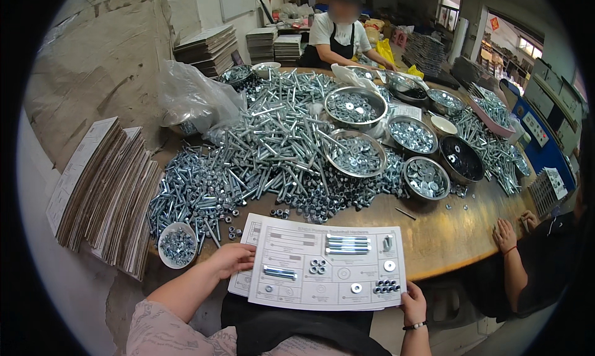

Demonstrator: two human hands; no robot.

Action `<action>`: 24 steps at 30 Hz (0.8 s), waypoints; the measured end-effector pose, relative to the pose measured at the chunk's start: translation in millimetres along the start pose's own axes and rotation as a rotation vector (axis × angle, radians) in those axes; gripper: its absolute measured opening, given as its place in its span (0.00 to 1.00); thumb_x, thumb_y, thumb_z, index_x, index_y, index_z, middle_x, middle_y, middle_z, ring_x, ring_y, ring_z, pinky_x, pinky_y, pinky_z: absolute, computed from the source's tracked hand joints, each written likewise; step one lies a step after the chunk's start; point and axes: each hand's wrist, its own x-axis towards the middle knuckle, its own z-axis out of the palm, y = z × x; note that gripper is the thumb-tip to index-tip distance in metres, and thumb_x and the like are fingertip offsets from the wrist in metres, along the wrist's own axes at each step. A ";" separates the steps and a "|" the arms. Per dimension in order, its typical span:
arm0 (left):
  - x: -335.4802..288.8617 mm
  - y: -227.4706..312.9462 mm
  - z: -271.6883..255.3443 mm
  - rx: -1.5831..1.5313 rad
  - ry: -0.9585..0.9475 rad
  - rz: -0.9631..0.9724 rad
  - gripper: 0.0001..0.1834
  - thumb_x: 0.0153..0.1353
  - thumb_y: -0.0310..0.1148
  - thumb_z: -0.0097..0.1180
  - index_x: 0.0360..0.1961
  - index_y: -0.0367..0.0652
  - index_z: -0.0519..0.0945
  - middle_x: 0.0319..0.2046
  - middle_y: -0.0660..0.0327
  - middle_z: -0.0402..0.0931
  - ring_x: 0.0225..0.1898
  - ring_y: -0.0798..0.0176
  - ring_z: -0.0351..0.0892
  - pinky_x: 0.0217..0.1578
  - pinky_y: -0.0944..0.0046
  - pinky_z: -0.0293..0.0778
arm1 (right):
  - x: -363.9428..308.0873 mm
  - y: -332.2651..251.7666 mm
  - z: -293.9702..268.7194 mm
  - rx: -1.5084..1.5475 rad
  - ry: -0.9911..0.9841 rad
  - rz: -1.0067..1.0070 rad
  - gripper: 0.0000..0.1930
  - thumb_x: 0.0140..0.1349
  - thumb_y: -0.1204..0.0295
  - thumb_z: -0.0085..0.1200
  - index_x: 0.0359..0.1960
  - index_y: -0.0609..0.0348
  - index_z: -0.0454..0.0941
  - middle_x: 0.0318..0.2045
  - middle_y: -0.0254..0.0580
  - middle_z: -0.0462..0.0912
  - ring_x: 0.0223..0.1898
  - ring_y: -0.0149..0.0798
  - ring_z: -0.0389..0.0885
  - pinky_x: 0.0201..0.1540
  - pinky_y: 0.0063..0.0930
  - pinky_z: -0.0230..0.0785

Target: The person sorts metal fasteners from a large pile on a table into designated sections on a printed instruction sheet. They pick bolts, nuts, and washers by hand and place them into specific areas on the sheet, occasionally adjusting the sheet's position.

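A white printed card point(322, 288), marked off in boxes, lies level in front of me at the table's near edge, with another sheet point(238, 283) showing beneath its left side. My left hand point(234, 260) grips the left edge, and my right hand point(413, 304) pinches the lower right corner. On the card rest a row of long bolts point(348, 244), a shorter pair of bolts point(280, 272), several nuts point(318, 267), a washer point(356, 288), another washer point(389, 266), a small bolt point(388, 243) and several dark-ended nuts point(379, 287). The fingers under the card are hidden.
A big heap of bolts point(273, 139) and nuts covers the table point(446, 247). Washers fill steel bowls point(426, 178); a white bowl point(178, 245) stands near left. Stacked cards point(105, 195) rise at left. One person point(338, 40) works opposite; another's hand point(505, 237) rests at right.
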 end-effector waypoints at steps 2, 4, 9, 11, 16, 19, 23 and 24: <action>5.9 0.8 20.7 0.013 -0.068 -0.021 0.21 0.55 0.20 0.40 0.52 0.28 0.65 0.46 0.50 0.71 0.44 0.61 0.73 0.48 0.65 0.71 | -3.7 -8.3 -15.8 -0.039 0.050 -0.011 0.20 0.54 0.80 0.41 0.52 0.69 0.65 0.40 0.43 0.77 0.33 0.32 0.76 0.28 0.20 0.68; 18.3 -2.2 38.3 -0.006 -0.113 -0.045 0.22 0.54 0.19 0.40 0.53 0.28 0.64 0.47 0.51 0.70 0.46 0.62 0.72 0.49 0.65 0.70 | -5.5 -17.5 -27.1 -0.021 0.111 -0.052 0.20 0.54 0.80 0.41 0.51 0.69 0.66 0.39 0.42 0.77 0.31 0.30 0.76 0.28 0.19 0.67; 38.5 -9.7 97.2 0.062 -0.270 -0.089 0.23 0.55 0.21 0.42 0.55 0.32 0.63 0.50 0.56 0.68 0.48 0.65 0.70 0.49 0.67 0.68 | 22.3 5.7 -99.5 0.054 0.338 -0.181 0.16 0.57 0.78 0.44 0.48 0.67 0.67 0.36 0.42 0.77 0.28 0.31 0.74 0.25 0.20 0.67; 47.5 -16.3 119.1 0.079 -0.321 -0.111 0.23 0.56 0.23 0.41 0.55 0.34 0.64 0.50 0.59 0.69 0.47 0.68 0.70 0.48 0.69 0.67 | 28.8 4.9 -126.0 0.090 0.401 -0.196 0.14 0.58 0.78 0.43 0.47 0.66 0.68 0.35 0.42 0.77 0.29 0.31 0.75 0.27 0.21 0.68; 75.7 -33.3 176.8 0.141 -0.429 -0.159 0.22 0.57 0.25 0.41 0.56 0.38 0.65 0.48 0.62 0.70 0.46 0.72 0.70 0.45 0.74 0.67 | 40.6 -3.5 -174.7 0.300 0.609 -0.245 0.19 0.59 0.75 0.42 0.54 0.62 0.61 0.35 0.42 0.76 0.26 0.31 0.74 0.22 0.20 0.64; 85.4 -41.6 210.6 0.165 -0.480 -0.167 0.23 0.57 0.26 0.43 0.56 0.40 0.66 0.46 0.63 0.71 0.44 0.73 0.70 0.43 0.75 0.68 | 47.2 1.0 -202.6 0.363 0.761 -0.305 0.23 0.60 0.74 0.43 0.58 0.58 0.56 0.40 0.43 0.74 0.35 0.33 0.74 0.32 0.22 0.68; 86.8 -48.6 244.8 0.167 -0.483 -0.147 0.21 0.55 0.28 0.45 0.52 0.39 0.68 0.42 0.64 0.72 0.42 0.74 0.70 0.40 0.77 0.69 | 47.1 9.5 -189.8 0.474 0.774 -0.344 0.25 0.61 0.72 0.44 0.60 0.57 0.53 0.45 0.43 0.72 0.44 0.35 0.72 0.44 0.25 0.67; 87.4 -50.2 252.3 0.167 -0.485 -0.143 0.21 0.55 0.28 0.46 0.51 0.39 0.69 0.41 0.64 0.72 0.42 0.74 0.70 0.39 0.77 0.70 | 43.1 13.1 -180.7 0.426 0.735 -0.348 0.26 0.61 0.71 0.44 0.61 0.58 0.51 0.50 0.46 0.69 0.50 0.39 0.69 0.51 0.28 0.64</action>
